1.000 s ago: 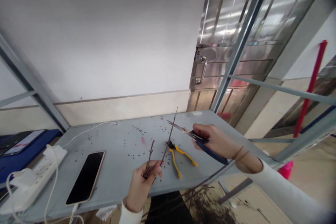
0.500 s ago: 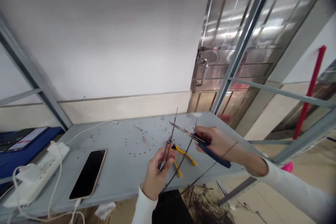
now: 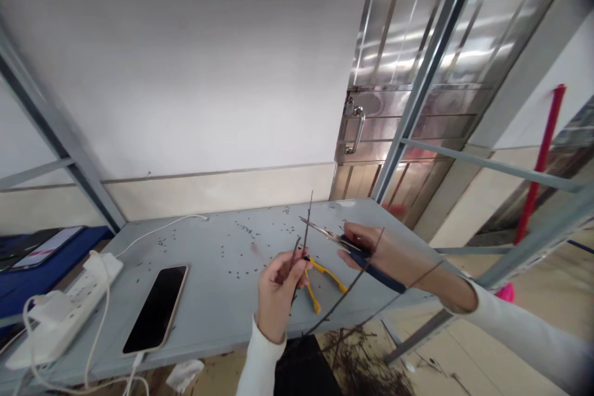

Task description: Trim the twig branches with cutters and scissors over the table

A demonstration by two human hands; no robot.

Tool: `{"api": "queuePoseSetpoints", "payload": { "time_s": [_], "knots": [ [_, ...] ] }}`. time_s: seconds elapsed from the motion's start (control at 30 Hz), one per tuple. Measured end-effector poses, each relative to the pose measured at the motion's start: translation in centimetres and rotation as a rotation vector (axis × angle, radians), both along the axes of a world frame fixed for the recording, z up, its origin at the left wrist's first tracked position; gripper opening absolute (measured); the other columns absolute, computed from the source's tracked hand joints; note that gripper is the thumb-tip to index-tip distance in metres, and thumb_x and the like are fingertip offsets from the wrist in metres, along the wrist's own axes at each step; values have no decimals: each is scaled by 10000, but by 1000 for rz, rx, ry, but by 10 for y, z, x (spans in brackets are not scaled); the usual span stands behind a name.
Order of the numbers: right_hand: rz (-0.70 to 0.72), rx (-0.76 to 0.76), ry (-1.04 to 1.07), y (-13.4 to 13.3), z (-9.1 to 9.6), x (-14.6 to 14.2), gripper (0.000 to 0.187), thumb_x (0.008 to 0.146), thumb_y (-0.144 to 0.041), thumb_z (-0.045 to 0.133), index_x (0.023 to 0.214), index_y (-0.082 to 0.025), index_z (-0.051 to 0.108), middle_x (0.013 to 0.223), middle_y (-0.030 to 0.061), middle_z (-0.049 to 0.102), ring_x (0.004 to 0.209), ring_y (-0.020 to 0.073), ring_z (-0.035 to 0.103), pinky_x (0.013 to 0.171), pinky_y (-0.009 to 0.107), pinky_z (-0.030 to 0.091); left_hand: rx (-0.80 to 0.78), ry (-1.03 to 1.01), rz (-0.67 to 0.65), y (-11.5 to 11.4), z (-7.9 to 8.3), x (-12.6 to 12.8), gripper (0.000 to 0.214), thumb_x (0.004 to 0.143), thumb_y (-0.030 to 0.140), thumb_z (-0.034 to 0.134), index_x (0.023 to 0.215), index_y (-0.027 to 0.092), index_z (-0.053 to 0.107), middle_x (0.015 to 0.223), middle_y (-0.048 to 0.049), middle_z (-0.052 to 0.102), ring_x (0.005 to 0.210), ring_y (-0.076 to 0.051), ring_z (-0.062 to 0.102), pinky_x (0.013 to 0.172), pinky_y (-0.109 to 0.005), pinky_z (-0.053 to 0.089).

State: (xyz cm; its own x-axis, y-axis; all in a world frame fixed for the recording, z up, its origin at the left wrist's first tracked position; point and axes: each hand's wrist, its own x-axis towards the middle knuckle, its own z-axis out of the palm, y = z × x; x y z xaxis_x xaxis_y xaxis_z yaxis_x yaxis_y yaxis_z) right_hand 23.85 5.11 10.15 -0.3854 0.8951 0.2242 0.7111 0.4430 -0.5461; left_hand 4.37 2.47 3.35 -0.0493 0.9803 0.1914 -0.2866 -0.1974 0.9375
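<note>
Head view: single camera, worn on person's head, looking forward and down from above near edge of grey tabletop (image 3: 208,303). Left hand (image 3: 276,291) and right hand (image 3: 383,247) close to lens, sleeves entering from near edge and near right corner. White wall (image 3: 195,62) faces camera at far side, beyond tabletop; metal door (image 3: 390,31) far right. Field wide: reaches power strip (image 3: 77,306) at left, floor (image 3: 452,337) at near right.

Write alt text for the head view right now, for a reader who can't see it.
The left hand holds thin twigs while the right hand holds scissors, which cross one twig in this view, above a grey table. Yellow-handled pliers, a phone and a power strip lie on it.
</note>
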Motion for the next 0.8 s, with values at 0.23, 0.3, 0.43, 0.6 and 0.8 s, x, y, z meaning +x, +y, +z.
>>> {"api": "queuePoseSetpoints", "payload": {
  "time_s": [0.23,0.3,0.43,0.6,0.8],
  "knots": [
    [-37,-135,-53,-8,15,-6,375,673,-529,589,652,-223,375,524,-41,451,490,108,373,458,243,318,44,105,172,-5,-6,12,188,751,345,626,743,158,646,653,-40,643,541,-124,543,537,-244,465],
    [-39,-166,-76,-11,21,-5,385,674,-540,589,640,-225,370,528,-36,465,492,114,393,461,248,323,121,191,266,-8,-7,16,173,785,323,592,719,168,630,632,-22,597,602,-139,562,596,-252,474],
    [-10,-174,-128,-15,27,-1,361,702,-498,591,663,-230,353,571,-28,484,521,128,424,478,257,331,261,340,408,-15,-9,25,153,825,255,548,714,177,619,682,-26,586,686,-150,577,673,-255,470],
    [57,-139,-161,-19,31,3,291,764,-428,555,720,-227,349,613,-22,494,548,127,428,508,264,336,381,445,487,-21,-21,34,169,852,198,504,904,186,664,748,-52,600,703,-156,591,666,-248,474],
    [-34,-114,-229,-18,34,6,317,742,-454,559,662,-216,364,547,-37,467,491,104,392,463,247,290,455,531,536,-21,-32,39,263,861,165,485,1066,198,647,741,-62,584,639,-145,552,587,-233,460]
  ]
}}
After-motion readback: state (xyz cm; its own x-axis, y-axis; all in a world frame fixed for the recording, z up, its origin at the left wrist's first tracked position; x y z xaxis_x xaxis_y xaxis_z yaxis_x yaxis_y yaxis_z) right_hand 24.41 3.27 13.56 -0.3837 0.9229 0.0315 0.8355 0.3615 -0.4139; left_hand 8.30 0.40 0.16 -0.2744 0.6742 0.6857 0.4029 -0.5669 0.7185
